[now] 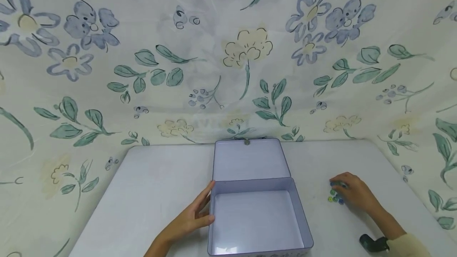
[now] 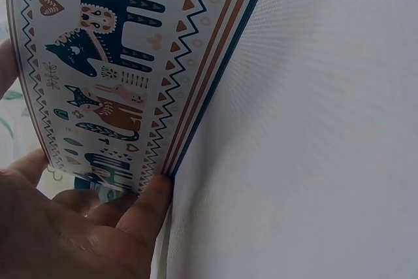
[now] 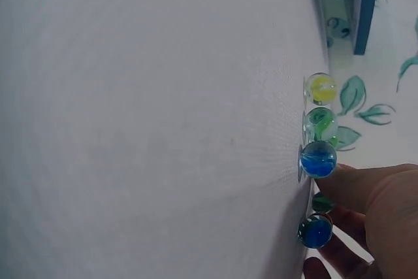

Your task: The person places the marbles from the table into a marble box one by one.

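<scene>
A pale lavender hinged box (image 1: 303, 225) stands with its lid (image 1: 250, 162) laid back; no contents show inside. My left hand (image 1: 187, 217) rests against the box's left wall, its fingers spread along it. The left wrist view shows this hand (image 2: 85, 227) at the wall's patterned outside (image 2: 111, 89). To the right of the box, my right hand (image 1: 353, 193) bends over a small cluster of glass marbles. In the right wrist view, a blue marble (image 3: 315, 231) and a dark green marble (image 3: 321, 202) lie between thumb and fingers. A clear yellow marble (image 3: 321, 89) sits beyond the thumb.
A dark, curved object (image 1: 371, 243) lies on the white table (image 1: 160, 177) beside the right wrist. Floral fabric (image 1: 246, 50) rises behind the table and hangs at both sides. The lid reaches close to the table's back edge.
</scene>
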Demonstrator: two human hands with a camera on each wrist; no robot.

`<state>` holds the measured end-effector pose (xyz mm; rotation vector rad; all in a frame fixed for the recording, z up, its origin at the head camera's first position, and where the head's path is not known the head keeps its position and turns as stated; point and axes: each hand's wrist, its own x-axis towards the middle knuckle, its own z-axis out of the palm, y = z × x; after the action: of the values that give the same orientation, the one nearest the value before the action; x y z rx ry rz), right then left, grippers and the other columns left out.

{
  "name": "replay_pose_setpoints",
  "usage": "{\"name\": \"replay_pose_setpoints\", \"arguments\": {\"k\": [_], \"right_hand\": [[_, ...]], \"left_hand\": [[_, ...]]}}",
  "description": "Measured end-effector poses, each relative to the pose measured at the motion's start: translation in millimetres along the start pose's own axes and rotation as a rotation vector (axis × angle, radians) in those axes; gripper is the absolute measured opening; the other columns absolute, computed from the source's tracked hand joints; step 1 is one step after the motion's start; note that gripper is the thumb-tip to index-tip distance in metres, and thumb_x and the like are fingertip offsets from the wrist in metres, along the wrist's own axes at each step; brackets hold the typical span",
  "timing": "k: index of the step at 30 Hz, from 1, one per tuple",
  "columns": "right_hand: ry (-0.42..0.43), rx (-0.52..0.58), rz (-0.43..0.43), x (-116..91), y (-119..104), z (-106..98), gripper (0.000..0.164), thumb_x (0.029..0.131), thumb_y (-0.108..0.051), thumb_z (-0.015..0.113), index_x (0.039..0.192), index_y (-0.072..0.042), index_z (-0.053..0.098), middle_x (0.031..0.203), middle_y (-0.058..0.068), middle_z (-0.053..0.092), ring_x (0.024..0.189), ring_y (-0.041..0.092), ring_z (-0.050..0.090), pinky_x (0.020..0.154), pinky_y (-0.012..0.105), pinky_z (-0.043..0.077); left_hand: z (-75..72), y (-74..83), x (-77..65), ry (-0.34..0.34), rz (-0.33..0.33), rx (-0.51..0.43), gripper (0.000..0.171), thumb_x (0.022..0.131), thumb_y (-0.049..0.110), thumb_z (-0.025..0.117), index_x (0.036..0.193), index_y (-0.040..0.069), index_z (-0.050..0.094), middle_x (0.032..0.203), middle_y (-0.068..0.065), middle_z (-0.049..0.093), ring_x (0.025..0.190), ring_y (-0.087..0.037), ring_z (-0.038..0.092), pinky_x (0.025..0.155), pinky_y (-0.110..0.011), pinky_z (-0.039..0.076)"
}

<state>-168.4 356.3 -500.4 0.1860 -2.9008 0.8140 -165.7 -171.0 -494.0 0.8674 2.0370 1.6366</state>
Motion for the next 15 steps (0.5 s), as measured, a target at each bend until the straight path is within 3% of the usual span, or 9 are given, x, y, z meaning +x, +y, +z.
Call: {"name": "replay_pose_setpoints", "arguments": {"k": [8,15], "right_hand": [[0.007,-0.002,-0.016,-1.1,2.0,2.7,0.02,0.084,-0.005,0.075,0.103,-0.007,0.073,0.103,0.01,0.07,0.101,0.036,0.065,0.089,0.056,0.053],[0.018,-0.004,-0.024,-1.0,0.7,1.9,0.018,0.083,-0.005,0.076,0.101,-0.008,0.074,0.102,0.011,0.071,0.101,0.037,0.066,0.088,0.056,0.053]], "left_hand": [[2.8,-0.4,-2.9,-0.005,-0.041,0.0,0.085,0.1,0.006,0.054,0.162,0.02,-0.002,0.168,-0.018,-0.008,0.149,-0.055,0.003,0.111,-0.07,0.03],[4.8,-1.4,-3.1,0.015,-0.034,-0.002,0.084,0.1,0.005,0.053,0.162,0.018,-0.002,0.167,-0.022,-0.007,0.148,-0.057,0.002,0.109,-0.073,0.029]]}}
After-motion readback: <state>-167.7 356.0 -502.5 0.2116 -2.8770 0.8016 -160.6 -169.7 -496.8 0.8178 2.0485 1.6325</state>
